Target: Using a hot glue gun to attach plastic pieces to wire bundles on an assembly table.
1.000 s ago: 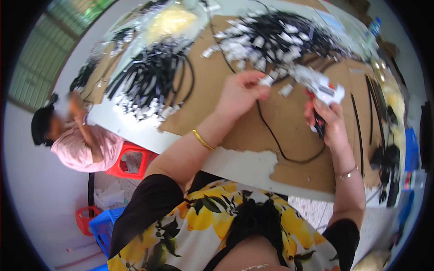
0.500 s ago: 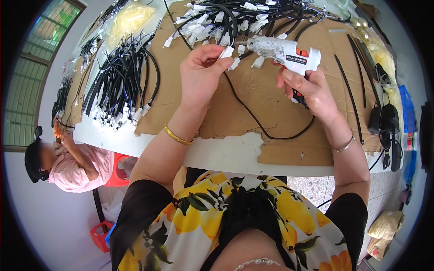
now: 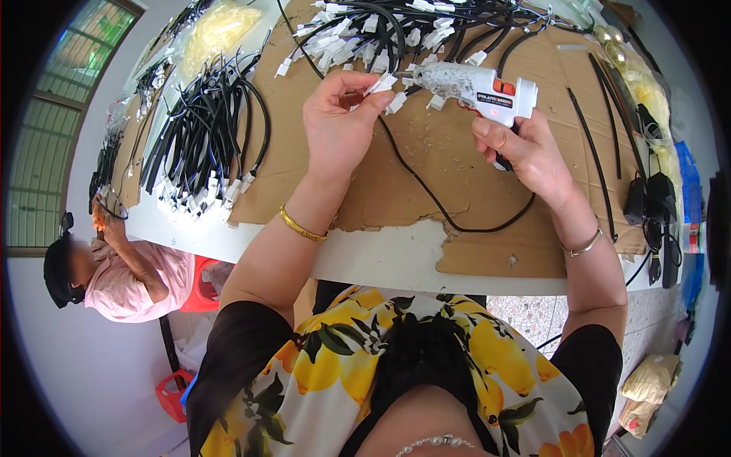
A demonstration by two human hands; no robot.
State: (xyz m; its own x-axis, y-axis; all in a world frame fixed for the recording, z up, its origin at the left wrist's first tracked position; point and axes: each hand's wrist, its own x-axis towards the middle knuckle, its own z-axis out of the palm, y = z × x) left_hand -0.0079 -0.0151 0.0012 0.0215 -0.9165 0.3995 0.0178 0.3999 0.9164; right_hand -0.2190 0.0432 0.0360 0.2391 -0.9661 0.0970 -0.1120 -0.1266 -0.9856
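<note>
Between the fingertips and thumb of my left hand (image 3: 340,114) is a small white plastic connector (image 3: 383,83). My right hand (image 3: 520,145) is wrapped round the handle of a white hot glue gun (image 3: 464,85), its front smeared grey. The gun points left, and its nozzle (image 3: 406,74) is at the connector's right side; whether they touch I cannot tell. A black cord (image 3: 426,190) curves over the cardboard from the gun's handle. Just beyond my hands lies a heap of black cables with white connectors (image 3: 335,47).
Torn cardboard (image 3: 487,251) covers much of the white table (image 3: 365,255). A bundle of black cables (image 3: 202,122) lies at left, near a yellowish plastic bag (image 3: 221,34). Black sleeves (image 3: 590,164) and adapters (image 3: 655,198) lie at right. A co-worker (image 3: 129,278) sits at far left.
The glue gun and my right hand have shifted slightly left, and the gun's trigger side is now more covered by my fingers. The connector has tilted a little in my left hand.
</note>
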